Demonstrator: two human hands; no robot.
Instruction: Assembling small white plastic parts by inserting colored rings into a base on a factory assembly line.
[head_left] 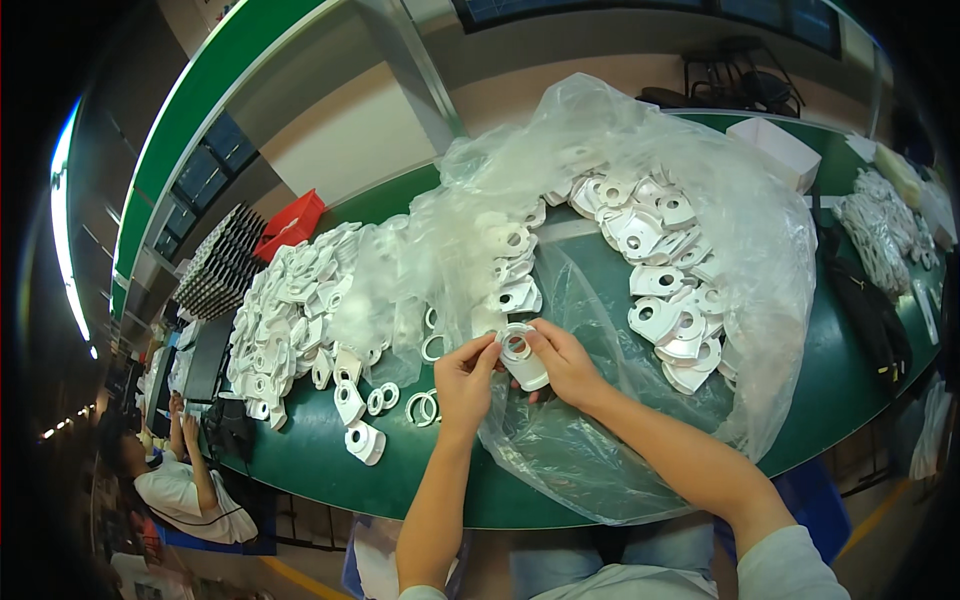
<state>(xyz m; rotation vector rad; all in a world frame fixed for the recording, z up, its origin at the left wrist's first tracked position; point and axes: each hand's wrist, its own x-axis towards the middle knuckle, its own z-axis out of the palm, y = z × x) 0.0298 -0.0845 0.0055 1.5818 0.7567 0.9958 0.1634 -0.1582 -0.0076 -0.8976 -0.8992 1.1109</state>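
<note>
A white plastic housing point(529, 374) with a round hole is held between my two hands over the table. At its upper end sits a ring point(516, 344), also white. My left hand point(466, 378) pinches the left edge by the ring, with thumb and fingers closed. From the other side my right hand point(563, 364) grips the part, its thumb near the ring and some fingers hidden beneath. Several loose white rings point(423, 408) lie left of my left hand, next to two separate housings point(365, 442). A clear plastic bag point(590, 460) spreads under and beyond my right forearm.
Heaps of similar white housings point(290, 300) cover the green table's left side; more point(665, 280) lie under the bag at right. A red bin point(290, 226), stacked dark trays point(222, 262) and a white box point(775, 152) stand around. Another person point(190, 490) sits at far left.
</note>
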